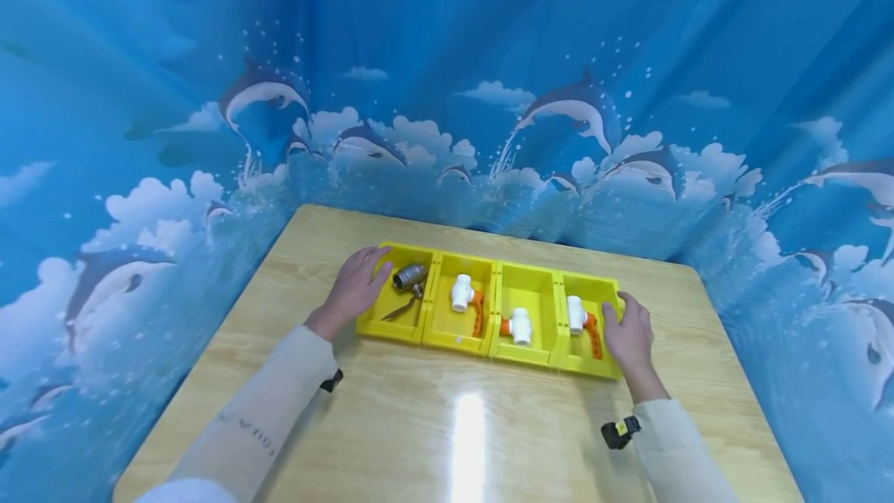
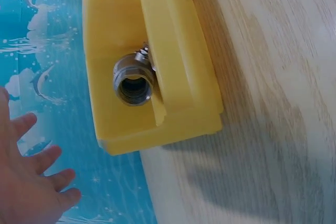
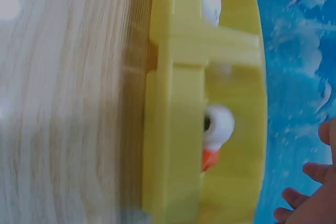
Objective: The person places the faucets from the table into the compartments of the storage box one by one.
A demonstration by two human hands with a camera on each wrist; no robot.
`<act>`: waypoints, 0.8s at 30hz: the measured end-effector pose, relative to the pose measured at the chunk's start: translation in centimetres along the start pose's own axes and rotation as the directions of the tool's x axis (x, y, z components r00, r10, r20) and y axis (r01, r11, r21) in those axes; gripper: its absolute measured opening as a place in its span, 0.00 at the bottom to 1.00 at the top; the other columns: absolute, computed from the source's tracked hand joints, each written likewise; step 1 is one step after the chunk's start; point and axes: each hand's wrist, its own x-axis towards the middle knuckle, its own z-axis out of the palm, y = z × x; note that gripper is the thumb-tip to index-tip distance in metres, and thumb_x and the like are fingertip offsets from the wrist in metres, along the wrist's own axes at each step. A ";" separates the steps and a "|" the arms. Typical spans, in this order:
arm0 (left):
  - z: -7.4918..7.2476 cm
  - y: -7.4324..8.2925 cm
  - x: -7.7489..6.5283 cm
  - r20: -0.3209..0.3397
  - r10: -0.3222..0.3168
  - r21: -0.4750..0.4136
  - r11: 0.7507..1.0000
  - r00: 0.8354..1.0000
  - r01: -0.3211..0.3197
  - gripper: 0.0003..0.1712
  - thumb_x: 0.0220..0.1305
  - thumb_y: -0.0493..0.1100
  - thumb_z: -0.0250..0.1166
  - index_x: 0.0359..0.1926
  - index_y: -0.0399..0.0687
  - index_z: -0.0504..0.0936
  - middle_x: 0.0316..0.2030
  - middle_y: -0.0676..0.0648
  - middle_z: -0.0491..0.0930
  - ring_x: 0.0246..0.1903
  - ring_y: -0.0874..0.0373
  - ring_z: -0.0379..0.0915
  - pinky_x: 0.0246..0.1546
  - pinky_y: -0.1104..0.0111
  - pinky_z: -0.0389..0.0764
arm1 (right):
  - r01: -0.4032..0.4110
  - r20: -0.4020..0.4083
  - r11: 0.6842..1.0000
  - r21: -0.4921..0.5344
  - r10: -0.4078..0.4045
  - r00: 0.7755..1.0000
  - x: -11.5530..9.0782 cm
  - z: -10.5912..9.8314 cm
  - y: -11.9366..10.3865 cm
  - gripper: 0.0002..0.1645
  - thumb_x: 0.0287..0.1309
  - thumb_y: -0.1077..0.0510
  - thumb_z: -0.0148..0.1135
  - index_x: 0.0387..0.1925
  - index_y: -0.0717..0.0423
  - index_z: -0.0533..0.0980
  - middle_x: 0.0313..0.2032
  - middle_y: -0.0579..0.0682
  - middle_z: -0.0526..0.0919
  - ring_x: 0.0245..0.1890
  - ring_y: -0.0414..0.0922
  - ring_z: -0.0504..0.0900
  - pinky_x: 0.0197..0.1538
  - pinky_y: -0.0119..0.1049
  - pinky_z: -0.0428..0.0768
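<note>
A row of joined yellow bins (image 1: 494,352) stands on the table. At its left end is my left hand (image 1: 358,283), fingers spread; in the left wrist view this hand (image 2: 32,182) appears beside the bin. My right hand (image 1: 631,334) is at the right end, its fingers (image 3: 315,171) extended beside the bin wall. Whether either hand touches the rim, I cannot tell. The leftmost bin holds a grey metal valve (image 1: 409,277) with a brown-looking lever (image 1: 400,310). Each other bin holds a white plastic valve with an orange handle: left (image 1: 461,293), middle (image 1: 520,326), right (image 1: 576,315).
The wooden table (image 1: 391,425) extends in front of the bins, with a bright light reflection on it. A blue curtain (image 1: 447,84) printed with dolphins hangs behind and along both sides. Small black cameras sit at the left wrist (image 1: 331,381) and right wrist (image 1: 618,433).
</note>
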 end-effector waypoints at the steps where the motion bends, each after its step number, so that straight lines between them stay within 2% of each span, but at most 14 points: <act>1: 0.0 0.2 0.0 0.000 0.001 0.005 1.000 1.000 -0.001 0.31 0.78 0.57 0.37 0.73 0.46 0.59 0.71 0.35 0.55 0.70 0.39 0.48 0.69 0.44 0.50 | 0.008 -0.007 1.000 -0.002 -0.008 1.000 -0.2 0.0 -0.3 0.35 0.74 0.45 0.38 0.73 0.62 0.52 0.69 0.70 0.52 0.68 0.67 0.52 0.68 0.64 0.49; 5: 0.0 0.8 0.0 0.005 0.013 0.017 1.000 1.000 -0.013 0.31 0.78 0.57 0.38 0.73 0.46 0.59 0.71 0.34 0.54 0.70 0.37 0.48 0.69 0.42 0.50 | 0.057 0.006 0.998 -0.007 -0.057 0.998 -1.2 -0.2 -1.5 0.35 0.74 0.45 0.38 0.73 0.61 0.53 0.70 0.69 0.51 0.69 0.67 0.51 0.68 0.64 0.46; 10: 0.2 1.7 -0.3 0.018 0.024 0.027 0.999 1.000 -0.025 0.30 0.77 0.55 0.40 0.73 0.46 0.59 0.71 0.33 0.52 0.70 0.36 0.47 0.68 0.41 0.49 | 0.158 0.043 0.987 -0.012 -0.157 0.987 -2.5 -0.1 -2.7 0.35 0.74 0.45 0.39 0.72 0.63 0.54 0.69 0.70 0.53 0.69 0.67 0.51 0.68 0.65 0.44; 14: 0.6 2.5 -0.9 0.031 0.039 0.034 0.999 0.999 -0.040 0.29 0.77 0.53 0.42 0.73 0.47 0.59 0.71 0.33 0.53 0.70 0.37 0.47 0.68 0.40 0.48 | 0.236 0.055 0.971 -0.035 -0.234 0.971 -3.4 0.2 -3.2 0.34 0.74 0.47 0.41 0.71 0.65 0.55 0.68 0.71 0.55 0.69 0.66 0.52 0.68 0.64 0.45; 19: 0.8 3.6 -1.5 0.013 0.064 0.028 0.998 0.998 -0.064 0.28 0.77 0.54 0.43 0.72 0.49 0.61 0.71 0.34 0.55 0.71 0.36 0.46 0.69 0.40 0.46 | 0.324 0.050 0.943 -0.072 -0.321 0.946 -3.9 0.7 -3.6 0.33 0.74 0.48 0.43 0.70 0.65 0.57 0.65 0.70 0.60 0.66 0.67 0.57 0.66 0.64 0.48; 21: 0.8 3.9 -1.7 0.008 0.061 0.033 0.998 0.998 -0.061 0.29 0.77 0.55 0.42 0.73 0.51 0.61 0.72 0.35 0.54 0.71 0.35 0.44 0.69 0.40 0.44 | 0.360 0.056 0.928 -0.096 -0.356 0.933 -4.1 0.7 -3.9 0.33 0.74 0.48 0.44 0.69 0.65 0.58 0.64 0.70 0.61 0.65 0.67 0.57 0.66 0.65 0.48; 24: 0.9 4.4 -2.0 0.022 0.034 0.071 0.997 0.999 -0.036 0.30 0.77 0.58 0.41 0.74 0.57 0.58 0.73 0.36 0.51 0.72 0.33 0.40 0.69 0.39 0.41 | 0.392 0.092 0.906 -0.162 -0.381 0.920 -4.6 0.6 -4.4 0.34 0.74 0.47 0.43 0.70 0.64 0.57 0.66 0.71 0.58 0.68 0.68 0.53 0.67 0.67 0.44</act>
